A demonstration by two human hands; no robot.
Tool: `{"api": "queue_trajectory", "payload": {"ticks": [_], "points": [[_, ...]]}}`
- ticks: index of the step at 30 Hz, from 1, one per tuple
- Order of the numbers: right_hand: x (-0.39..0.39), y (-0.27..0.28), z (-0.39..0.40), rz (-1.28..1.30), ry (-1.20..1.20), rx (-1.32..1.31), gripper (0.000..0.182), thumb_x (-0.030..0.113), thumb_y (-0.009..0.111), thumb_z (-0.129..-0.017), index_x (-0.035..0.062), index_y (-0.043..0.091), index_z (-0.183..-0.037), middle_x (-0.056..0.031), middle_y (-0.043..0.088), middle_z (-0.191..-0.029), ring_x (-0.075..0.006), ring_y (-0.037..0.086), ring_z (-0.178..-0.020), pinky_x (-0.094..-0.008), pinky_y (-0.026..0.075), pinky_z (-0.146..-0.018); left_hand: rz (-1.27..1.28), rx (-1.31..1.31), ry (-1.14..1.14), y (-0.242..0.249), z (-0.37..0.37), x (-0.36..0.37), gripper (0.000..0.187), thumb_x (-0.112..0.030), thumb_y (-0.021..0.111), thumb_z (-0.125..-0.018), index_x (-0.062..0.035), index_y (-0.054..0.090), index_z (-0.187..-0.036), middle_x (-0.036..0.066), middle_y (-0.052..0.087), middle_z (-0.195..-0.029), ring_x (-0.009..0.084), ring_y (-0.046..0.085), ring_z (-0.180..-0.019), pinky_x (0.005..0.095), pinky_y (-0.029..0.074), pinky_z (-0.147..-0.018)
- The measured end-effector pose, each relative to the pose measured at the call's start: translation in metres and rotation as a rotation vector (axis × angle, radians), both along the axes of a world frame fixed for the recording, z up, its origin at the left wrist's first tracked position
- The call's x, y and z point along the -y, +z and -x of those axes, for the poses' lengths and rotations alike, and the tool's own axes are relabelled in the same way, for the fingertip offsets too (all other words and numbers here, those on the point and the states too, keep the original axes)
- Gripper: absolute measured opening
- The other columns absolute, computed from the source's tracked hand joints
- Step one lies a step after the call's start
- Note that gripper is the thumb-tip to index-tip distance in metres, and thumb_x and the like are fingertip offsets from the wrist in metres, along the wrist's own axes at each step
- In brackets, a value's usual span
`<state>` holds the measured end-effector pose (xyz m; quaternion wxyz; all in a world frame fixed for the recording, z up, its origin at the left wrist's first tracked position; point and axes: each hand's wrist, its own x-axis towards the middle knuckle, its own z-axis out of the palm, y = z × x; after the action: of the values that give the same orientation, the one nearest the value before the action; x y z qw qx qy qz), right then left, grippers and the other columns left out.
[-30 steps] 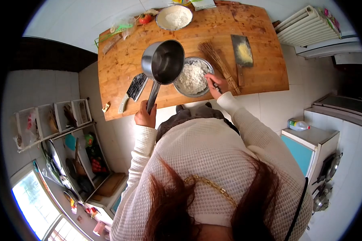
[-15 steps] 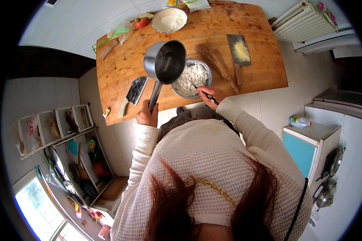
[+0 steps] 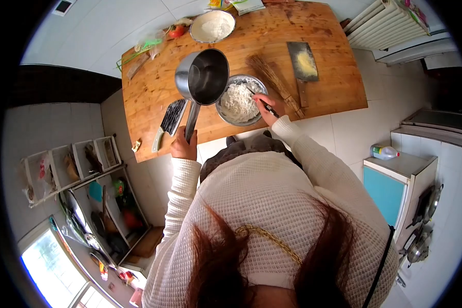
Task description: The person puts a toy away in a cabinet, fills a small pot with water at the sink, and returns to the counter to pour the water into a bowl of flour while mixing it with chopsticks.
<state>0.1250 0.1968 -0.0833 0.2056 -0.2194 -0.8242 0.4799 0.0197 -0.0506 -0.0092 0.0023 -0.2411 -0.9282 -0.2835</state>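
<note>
My left hand (image 3: 184, 146) is closed around the handle of a metal ladle (image 3: 186, 77), whose deep cup is tilted with its opening toward me. The cup hangs over the table, its right side overlapping the edge of a metal bowl (image 3: 222, 114) in this view. Clumpy white flour (image 3: 238, 105) fills much of that bowl. Over the bowl's right rim, my right hand (image 3: 263, 107) grips dark chopsticks (image 3: 271, 110), their tips down in the flour. Left of the ladle lies a cleaver (image 3: 173, 117) with a pale handle.
A straw whisk brush (image 3: 272, 79) and a second cleaver (image 3: 295, 55) bearing yellow crumbs lie right of the bowl on the wooden table (image 3: 333, 84). Farther back stand a white bowl (image 3: 193, 36) of flour, a tomato (image 3: 176, 32) and a plastic bag (image 3: 156, 49).
The ladle has shifted slightly left and its cup has tipped a little more toward me. My right hand has moved up and left with the chopsticks, stirring the flour.
</note>
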Motion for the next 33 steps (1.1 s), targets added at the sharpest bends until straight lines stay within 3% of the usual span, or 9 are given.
{"api": "queue_trajectory", "payload": {"ticks": [2,5,10,12,14,20,25,28,33], "points": [[0.005,-0.018,0.007,-0.022,-0.017,-0.018,0.013,0.007,0.05,-0.083,0.0073,0.057,-0.094,-0.0095,0.062,-0.091,-0.0218,0.061,-0.08,-0.028,0.047,-0.068,-0.028,-0.014,0.008,0.005,-0.001,-0.002,0.024,-0.021,0.063,-0.075,-0.007,0.054,-0.092,0.014,0.06,-0.07,0.0307,0.06,-0.062,0.0358,0.048,-0.056],[0.025,-0.008,0.005,-0.031,0.324,-0.161,0.011,0.01,0.053,-0.083,0.007,0.058,-0.092,-0.0111,0.062,-0.093,-0.0218,0.061,-0.082,-0.0288,0.048,-0.069,-0.028,0.052,0.04,0.007,-0.001,-0.001,0.031,-0.025,0.067,-0.072,-0.0031,0.055,-0.092,0.015,0.06,-0.074,0.0295,0.059,-0.065,0.0353,0.046,-0.059],[0.016,-0.024,0.003,0.044,0.276,-0.233,0.011,0.005,0.052,-0.082,0.0063,0.058,-0.091,-0.012,0.062,-0.087,-0.0184,0.061,-0.077,-0.0267,0.048,-0.067,0.005,0.036,0.062,0.013,-0.004,-0.004,0.031,-0.024,0.068,-0.071,-0.0038,0.056,-0.091,0.014,0.06,-0.076,0.0284,0.059,-0.068,0.0345,0.047,-0.06],[0.004,-0.02,0.004,0.124,0.023,-0.095,0.011,0.004,0.053,-0.082,0.0065,0.058,-0.091,-0.0122,0.062,-0.085,-0.0208,0.061,-0.076,-0.0265,0.047,-0.066,0.02,0.055,0.079,0.013,-0.003,-0.002,0.031,-0.023,0.068,-0.07,-0.0039,0.056,-0.091,0.013,0.06,-0.077,0.0279,0.06,-0.069,0.0342,0.047,-0.061],[0.002,-0.012,0.0,-0.024,0.005,-0.036,0.011,0.005,0.052,-0.082,0.0057,0.057,-0.092,-0.0128,0.061,-0.086,-0.0239,0.061,-0.078,-0.0285,0.047,-0.067,-0.022,-0.061,-0.001,0.008,-0.002,0.001,0.023,-0.02,0.064,-0.074,-0.0078,0.053,-0.091,0.014,0.06,-0.069,0.0303,0.061,-0.062,0.0359,0.047,-0.055],[0.021,-0.016,-0.016,-0.058,0.366,-0.209,0.015,0.002,0.054,-0.08,0.0053,0.057,-0.094,-0.013,0.061,-0.09,-0.0257,0.061,-0.084,-0.0301,0.048,-0.071,-0.022,0.082,0.041,0.005,-0.004,0.002,0.03,-0.023,0.066,-0.073,-0.0026,0.054,-0.092,0.015,0.06,-0.076,0.0277,0.061,-0.066,0.0342,0.047,-0.058],[0.0,-0.018,-0.02,0.013,0.07,-0.152,0.014,-0.001,0.052,-0.08,0.005,0.055,-0.093,-0.0078,0.058,-0.075,-0.0168,0.055,-0.063,-0.0257,0.043,-0.057,-0.024,0.059,-0.015,0.005,-0.009,0.001,0.022,-0.021,0.063,-0.075,-0.0076,0.052,-0.089,0.014,0.06,-0.069,0.0311,0.06,-0.061,0.0362,0.047,-0.054],[0.002,-0.009,-0.029,-0.134,0.098,-0.149,0.014,0.001,0.052,-0.08,0.005,0.055,-0.093,-0.0085,0.059,-0.077,-0.0178,0.056,-0.064,-0.0265,0.043,-0.057,-0.024,0.08,-0.018,0.003,-0.01,0.0,0.022,-0.022,0.062,-0.076,-0.0074,0.053,-0.089,0.014,0.06,-0.068,0.0315,0.06,-0.06,0.0364,0.047,-0.054],[0.014,-0.011,-0.028,-0.08,0.3,-0.209,0.013,0.003,0.053,-0.08,0.0041,0.056,-0.093,-0.0103,0.061,-0.084,-0.02,0.059,-0.07,-0.0287,0.046,-0.061,-0.029,0.104,0.002,0.004,-0.011,-0.001,0.022,-0.022,0.062,-0.075,-0.0074,0.053,-0.089,0.015,0.059,-0.066,0.0317,0.06,-0.06,0.0365,0.047,-0.054]]}}
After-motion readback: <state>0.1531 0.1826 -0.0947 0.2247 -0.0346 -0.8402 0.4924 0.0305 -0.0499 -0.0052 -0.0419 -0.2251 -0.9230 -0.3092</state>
